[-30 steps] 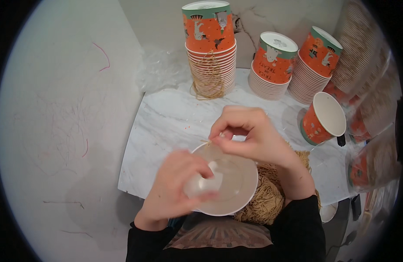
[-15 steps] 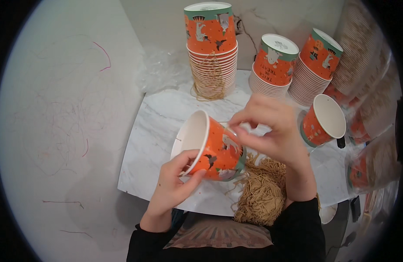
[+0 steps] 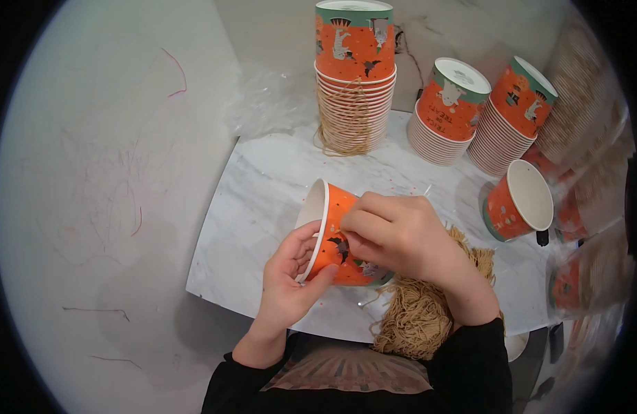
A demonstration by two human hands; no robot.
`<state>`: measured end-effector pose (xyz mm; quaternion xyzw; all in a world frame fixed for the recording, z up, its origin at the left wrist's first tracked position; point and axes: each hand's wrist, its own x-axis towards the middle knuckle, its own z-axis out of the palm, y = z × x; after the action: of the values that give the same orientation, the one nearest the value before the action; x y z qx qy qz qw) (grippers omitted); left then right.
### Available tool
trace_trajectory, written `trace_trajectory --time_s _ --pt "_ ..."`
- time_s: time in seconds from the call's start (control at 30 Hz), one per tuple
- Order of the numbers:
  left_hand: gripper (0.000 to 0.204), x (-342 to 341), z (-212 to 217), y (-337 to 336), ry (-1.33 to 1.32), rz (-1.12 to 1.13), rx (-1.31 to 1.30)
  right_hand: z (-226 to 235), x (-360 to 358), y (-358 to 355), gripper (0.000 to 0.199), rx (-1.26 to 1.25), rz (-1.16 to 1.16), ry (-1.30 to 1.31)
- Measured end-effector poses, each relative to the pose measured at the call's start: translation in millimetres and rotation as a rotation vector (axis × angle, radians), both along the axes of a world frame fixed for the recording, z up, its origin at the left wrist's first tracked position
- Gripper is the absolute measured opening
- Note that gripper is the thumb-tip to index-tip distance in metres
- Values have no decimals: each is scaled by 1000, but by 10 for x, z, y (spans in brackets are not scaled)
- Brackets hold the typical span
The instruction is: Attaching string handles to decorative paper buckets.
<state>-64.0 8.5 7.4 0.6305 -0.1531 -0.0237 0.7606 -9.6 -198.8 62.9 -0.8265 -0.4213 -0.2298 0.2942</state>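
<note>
An orange paper bucket (image 3: 337, 200) with a white rim and green base band lies tilted on its side, its mouth facing left. My left hand (image 3: 289, 281) grips it by the rim, fingers inside and thumb on the outer wall. The fingers of my right hand (image 3: 403, 236) are pinched together against the orange side. A small tan bit shows at those fingertips, too small to make out. Just below my right wrist lies a heap of tan cords (image 3: 415, 319).
Upside-down stacks of matching buckets include a tall stack (image 3: 356, 114) draped with cord and two shorter stacks (image 3: 442, 131) (image 3: 504, 141). A single bucket (image 3: 504, 210) leans at the right, near plastic-wrapped buckets (image 3: 584, 138). Clear plastic (image 3: 273, 103) lies at the marble-patterned table's (image 3: 242, 221) back left.
My right hand has come down and left, from above the bucket's side to pressing against it. My left fingers reach further inside the rim. The whole view has shifted slightly.
</note>
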Motion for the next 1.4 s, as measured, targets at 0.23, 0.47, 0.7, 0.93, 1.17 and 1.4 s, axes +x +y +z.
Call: trace_trajectory --time_s 0.23,0.47,0.7,0.93,1.17,1.4 --pt "59 -47 76 -16 22 21 69 22 -42 15 19 -37 -22 -25" --pt "57 -52 103 -26 -2 27 103 36 -61 23 19 -65 -33 -38" --pt "42 63 108 115 288 -179 -231 23 -69 22 21 -71 -32 -52" --pt "34 217 -98 119 229 -172 -249 21 -74 36 20 -99 -12 -24" --pt "14 153 -11 8 93 43 18 38 -67 -4 22 -93 14 0" --pt "13 201 240 -97 -737 456 763 124 6 -215 20 -122 -149 42"
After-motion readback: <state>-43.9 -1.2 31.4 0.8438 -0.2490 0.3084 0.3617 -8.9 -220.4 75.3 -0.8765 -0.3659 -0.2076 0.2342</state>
